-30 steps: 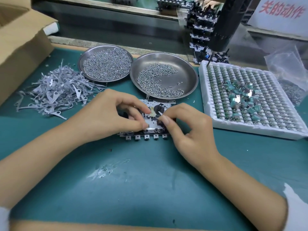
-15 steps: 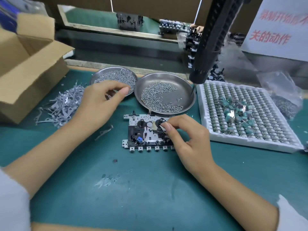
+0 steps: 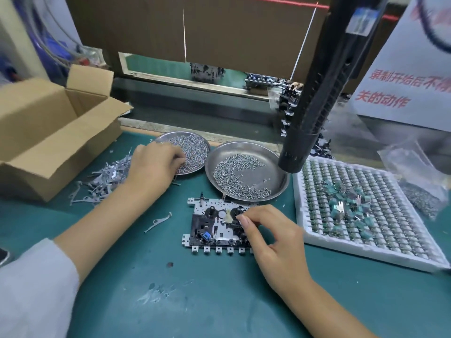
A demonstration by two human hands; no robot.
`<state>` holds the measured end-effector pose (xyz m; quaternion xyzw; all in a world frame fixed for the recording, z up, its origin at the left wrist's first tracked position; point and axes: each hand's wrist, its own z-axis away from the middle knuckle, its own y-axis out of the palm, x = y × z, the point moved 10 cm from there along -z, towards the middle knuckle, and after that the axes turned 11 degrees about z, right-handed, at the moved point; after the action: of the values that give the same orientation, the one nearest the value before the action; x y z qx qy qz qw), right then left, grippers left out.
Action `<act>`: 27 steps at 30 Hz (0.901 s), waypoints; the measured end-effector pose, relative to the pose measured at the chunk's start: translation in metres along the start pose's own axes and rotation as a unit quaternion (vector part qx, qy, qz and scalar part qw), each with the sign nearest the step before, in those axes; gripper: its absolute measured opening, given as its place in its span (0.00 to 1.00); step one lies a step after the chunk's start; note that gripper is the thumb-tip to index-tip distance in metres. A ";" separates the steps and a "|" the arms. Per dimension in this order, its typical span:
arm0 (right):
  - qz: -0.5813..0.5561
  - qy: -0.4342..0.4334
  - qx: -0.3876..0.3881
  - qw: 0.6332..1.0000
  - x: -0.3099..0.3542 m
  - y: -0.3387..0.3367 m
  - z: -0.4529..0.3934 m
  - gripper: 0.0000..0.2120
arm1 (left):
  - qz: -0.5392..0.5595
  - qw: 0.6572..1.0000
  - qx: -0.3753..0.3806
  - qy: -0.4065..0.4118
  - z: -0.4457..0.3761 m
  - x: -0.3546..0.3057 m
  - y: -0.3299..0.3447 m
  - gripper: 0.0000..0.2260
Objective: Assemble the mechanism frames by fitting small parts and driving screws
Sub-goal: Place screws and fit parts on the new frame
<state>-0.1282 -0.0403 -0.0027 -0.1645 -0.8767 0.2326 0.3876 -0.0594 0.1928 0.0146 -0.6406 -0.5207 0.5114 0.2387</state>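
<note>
Lying flat on the green mat (image 3: 219,301), near its middle and just in front of the two dishes, the frame (image 3: 214,225) is looking like a thin stamped metal plate carrying black plastic parts: light and stiff, probably prone to sliding, and best held by its edges or pinned flat rather than by the small fitted pieces. The right hand (image 3: 273,242) is resting on its right part, thumb and forefinger pinching a small pale part against it. The left hand (image 3: 153,167) is reaching into the left dish (image 3: 202,142), fingers curled down among the screws; whether it is gripping one I cannot tell. The right dish (image 3: 280,181) is holding a crescent of larger screws. The white tray (image 3: 366,254) is carrying rows of small components with green ones loose on top. The box (image 3: 48,142) is standing open, contents hidden.
</note>
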 end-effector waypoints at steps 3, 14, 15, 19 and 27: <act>0.006 0.003 0.001 1.000 -0.002 0.000 0.000 0.06 | 0.073 0.997 -0.032 -0.006 0.006 0.001 -0.005 0.05; 0.140 0.099 0.037 0.984 -0.031 -0.015 -0.056 0.11 | 0.356 0.928 -0.088 -0.059 0.018 0.005 -0.008 0.08; 0.177 0.126 0.103 0.971 -0.042 -0.004 -0.064 0.14 | 0.396 0.912 -0.088 -0.061 0.021 0.001 -0.008 0.09; 0.262 0.145 0.233 0.925 -0.062 0.027 -0.078 0.11 | 0.518 0.852 -0.037 -0.064 0.035 -0.017 -0.001 0.09; 0.192 0.134 0.105 0.967 -0.060 0.012 -0.079 0.07 | 0.609 0.786 0.037 -0.101 0.062 -0.040 0.018 0.06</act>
<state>-0.0285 -0.0365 0.0011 -0.3176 -0.7395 0.3687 0.4651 -0.1046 0.1363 -0.0070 -0.7601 -0.0242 0.6312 -0.1528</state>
